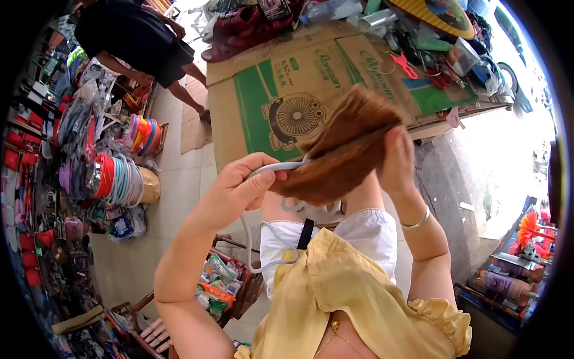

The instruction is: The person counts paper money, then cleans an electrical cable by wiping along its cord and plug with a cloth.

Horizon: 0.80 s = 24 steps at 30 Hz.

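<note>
In mid-air above my lap is a brown, fibrous or furry folded piece (344,158), smeared by motion; I cannot tell its kind. A pale blue-grey cord (254,263) runs from its left side and hangs in loops over my white shorts. My left hand (242,182) is closed, pinching this cord between thumb and fingers close to the brown piece. Against the right side of the piece, my right hand (399,161) grips its edge with fairly straight fingers. The brown piece hides part of that hand, including its thumb.
A flattened cardboard box (239,96) covers the table ahead. Dark red shoes (239,27), bottles and red-handled scissors (405,64) lie along its far side. Another person (134,45) stands at the upper left, beside crowded goods and hose coils (125,179). A basket of packets (218,281) sits below left.
</note>
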Each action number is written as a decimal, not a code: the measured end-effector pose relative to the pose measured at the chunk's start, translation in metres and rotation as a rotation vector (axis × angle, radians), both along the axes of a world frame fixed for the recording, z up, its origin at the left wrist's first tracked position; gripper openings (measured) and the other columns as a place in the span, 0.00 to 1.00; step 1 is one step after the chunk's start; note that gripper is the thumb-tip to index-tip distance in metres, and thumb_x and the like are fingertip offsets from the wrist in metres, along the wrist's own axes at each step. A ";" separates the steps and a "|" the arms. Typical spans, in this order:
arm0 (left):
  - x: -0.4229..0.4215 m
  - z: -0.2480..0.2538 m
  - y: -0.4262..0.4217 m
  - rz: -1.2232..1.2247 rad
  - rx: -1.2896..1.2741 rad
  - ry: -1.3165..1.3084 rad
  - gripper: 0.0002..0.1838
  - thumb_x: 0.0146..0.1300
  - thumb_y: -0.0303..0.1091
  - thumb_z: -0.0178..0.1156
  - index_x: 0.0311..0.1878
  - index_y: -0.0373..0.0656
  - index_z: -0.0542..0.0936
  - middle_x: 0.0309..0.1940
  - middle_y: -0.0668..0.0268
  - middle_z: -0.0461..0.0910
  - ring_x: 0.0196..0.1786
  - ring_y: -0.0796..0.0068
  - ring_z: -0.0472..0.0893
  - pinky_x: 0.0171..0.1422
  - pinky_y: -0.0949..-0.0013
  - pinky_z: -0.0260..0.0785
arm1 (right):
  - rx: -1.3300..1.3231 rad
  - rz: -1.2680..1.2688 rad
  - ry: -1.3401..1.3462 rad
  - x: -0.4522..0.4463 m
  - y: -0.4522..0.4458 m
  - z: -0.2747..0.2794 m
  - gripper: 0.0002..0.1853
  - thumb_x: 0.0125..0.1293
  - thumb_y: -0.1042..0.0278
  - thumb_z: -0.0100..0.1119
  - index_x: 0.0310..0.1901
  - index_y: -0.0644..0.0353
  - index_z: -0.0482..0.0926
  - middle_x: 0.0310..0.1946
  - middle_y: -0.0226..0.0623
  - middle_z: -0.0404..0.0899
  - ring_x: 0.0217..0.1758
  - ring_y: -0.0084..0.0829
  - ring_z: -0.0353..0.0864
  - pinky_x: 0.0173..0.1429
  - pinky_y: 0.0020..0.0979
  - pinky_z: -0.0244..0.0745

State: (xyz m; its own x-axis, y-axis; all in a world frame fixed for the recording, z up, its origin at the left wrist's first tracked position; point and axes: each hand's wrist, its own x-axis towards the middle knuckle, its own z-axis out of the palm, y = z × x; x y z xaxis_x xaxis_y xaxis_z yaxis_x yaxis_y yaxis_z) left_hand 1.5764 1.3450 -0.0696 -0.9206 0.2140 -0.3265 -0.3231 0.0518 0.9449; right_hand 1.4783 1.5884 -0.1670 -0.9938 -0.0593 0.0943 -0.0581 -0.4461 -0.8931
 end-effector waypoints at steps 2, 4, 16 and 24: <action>-0.001 -0.002 -0.006 -0.018 0.004 0.018 0.15 0.70 0.41 0.49 0.46 0.36 0.72 0.16 0.79 0.61 0.15 0.91 0.52 0.19 0.81 0.42 | -0.216 -0.001 -0.153 -0.006 0.014 0.020 0.31 0.68 0.42 0.44 0.61 0.61 0.64 0.57 0.38 0.69 0.60 0.32 0.69 0.64 0.35 0.66; -0.003 -0.004 -0.013 -0.033 0.013 0.038 0.15 0.70 0.40 0.48 0.45 0.35 0.72 0.14 0.79 0.59 0.15 0.91 0.52 0.19 0.81 0.42 | -0.458 0.043 -0.085 -0.016 0.028 0.029 0.33 0.67 0.42 0.46 0.61 0.63 0.63 0.58 0.43 0.69 0.60 0.38 0.70 0.63 0.41 0.67; -0.008 0.002 0.004 -0.015 -0.071 0.014 0.14 0.69 0.38 0.51 0.46 0.35 0.72 0.16 0.77 0.63 0.16 0.90 0.55 0.19 0.81 0.45 | -0.137 0.466 0.281 0.007 0.011 0.020 0.25 0.68 0.56 0.49 0.60 0.64 0.65 0.57 0.42 0.69 0.58 0.39 0.71 0.61 0.41 0.66; 0.012 0.001 0.015 0.011 0.077 -0.123 0.13 0.68 0.40 0.53 0.48 0.43 0.71 0.22 0.76 0.66 0.17 0.88 0.59 0.20 0.81 0.47 | 0.675 0.400 0.931 0.035 -0.052 0.054 0.31 0.54 0.56 0.65 0.58 0.59 0.67 0.44 0.44 0.77 0.45 0.48 0.76 0.47 0.41 0.72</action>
State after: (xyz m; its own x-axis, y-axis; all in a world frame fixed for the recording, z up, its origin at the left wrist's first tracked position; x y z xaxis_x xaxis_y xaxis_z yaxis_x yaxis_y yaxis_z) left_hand 1.5889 1.3596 -0.0686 -0.8774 0.2325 -0.4197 -0.4365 -0.0238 0.8994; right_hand 1.5130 1.5364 -0.1132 -0.4627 -0.6588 0.5931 -0.7653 -0.0409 -0.6424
